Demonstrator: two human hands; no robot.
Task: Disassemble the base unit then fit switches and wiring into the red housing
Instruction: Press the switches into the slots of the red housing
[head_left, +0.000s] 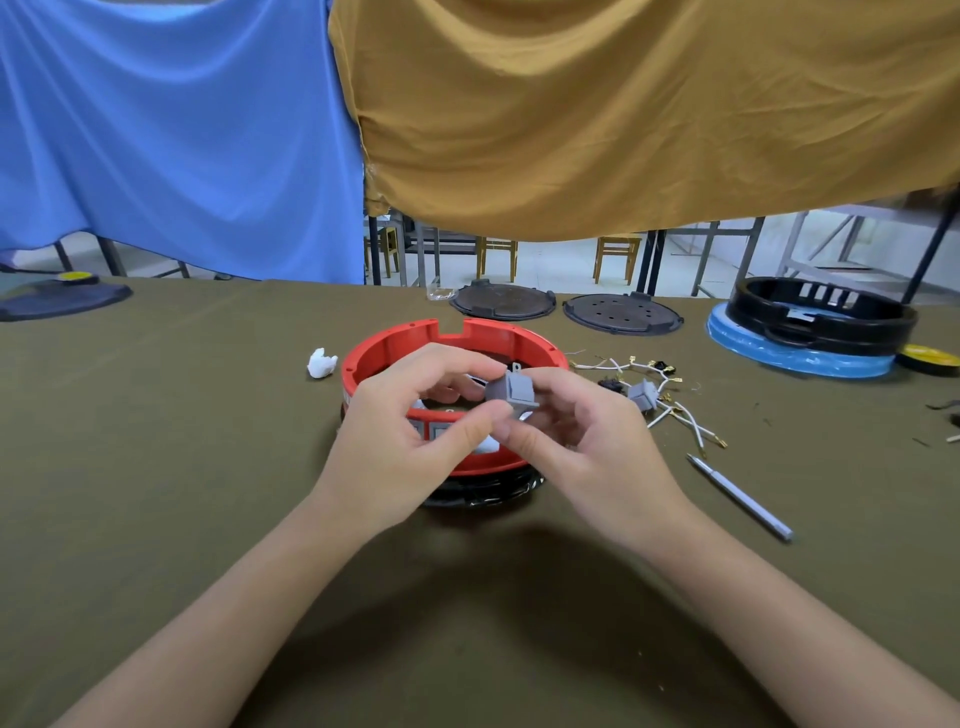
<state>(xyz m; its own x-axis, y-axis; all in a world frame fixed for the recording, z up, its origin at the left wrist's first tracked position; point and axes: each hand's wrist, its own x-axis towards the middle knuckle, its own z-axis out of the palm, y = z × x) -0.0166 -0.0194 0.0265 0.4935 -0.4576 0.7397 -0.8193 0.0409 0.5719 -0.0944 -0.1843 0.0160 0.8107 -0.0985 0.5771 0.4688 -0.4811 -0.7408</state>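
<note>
We pinch a grey plastic rocker switch (514, 391) between left hand (410, 431) and right hand (582, 436) over the round red plastic housing (540, 348); likely next: seat it in a slot.

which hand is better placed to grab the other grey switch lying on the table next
The right hand, probably. The spare grey switch lies among the white wires just right of the red housing, close beside that hand. The left hand would have to cross over. Both hands now pinch the held switch.

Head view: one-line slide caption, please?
Both hands pinch a grey switch above the red housing on the olive-covered table.
</note>
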